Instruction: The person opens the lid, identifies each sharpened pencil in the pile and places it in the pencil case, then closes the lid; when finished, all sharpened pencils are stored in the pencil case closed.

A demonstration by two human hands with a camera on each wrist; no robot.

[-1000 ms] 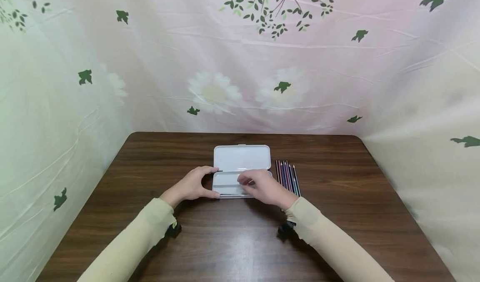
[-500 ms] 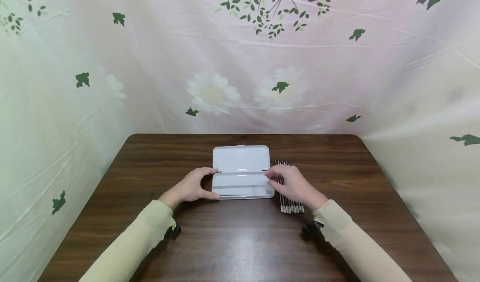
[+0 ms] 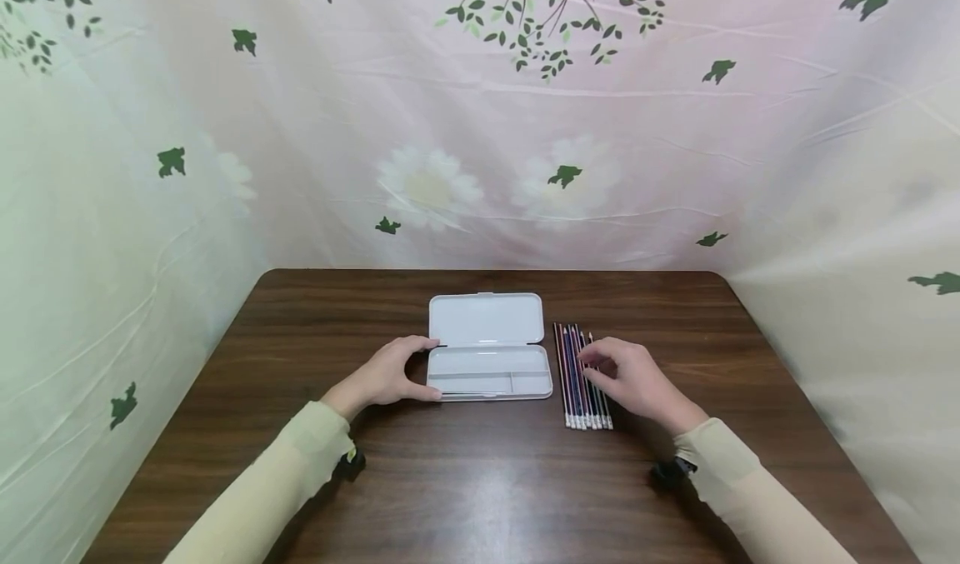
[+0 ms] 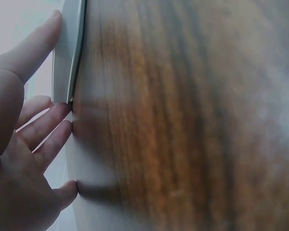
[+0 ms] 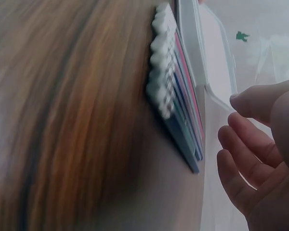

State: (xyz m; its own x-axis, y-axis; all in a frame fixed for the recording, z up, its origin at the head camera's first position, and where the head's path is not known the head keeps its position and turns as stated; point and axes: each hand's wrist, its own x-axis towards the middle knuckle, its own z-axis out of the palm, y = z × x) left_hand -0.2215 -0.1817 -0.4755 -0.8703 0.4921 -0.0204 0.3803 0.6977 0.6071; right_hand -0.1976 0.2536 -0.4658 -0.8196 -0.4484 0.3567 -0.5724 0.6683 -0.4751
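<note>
Head view: my left hand [image 3: 385, 372], thumb and fingers spread, braces the left end of the white case [image 3: 487, 362]; my right hand [image 3: 633, 379], loosely curled and unloaded, hovers over the pencils [image 3: 572, 381], right of the case. Left wrist view: light finger contact should suffice for steadying. Right wrist view: my fingertips stand apart from the pencils; pinching one alone seems best.

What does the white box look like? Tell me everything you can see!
The white box is shiny, like plastic, and lies open on the brown table. Its hinged lid is tipped back. Dividers split the base into one long compartment at the back and two in front. The left hand touches its left end. Pencils lie just right of it.
</note>
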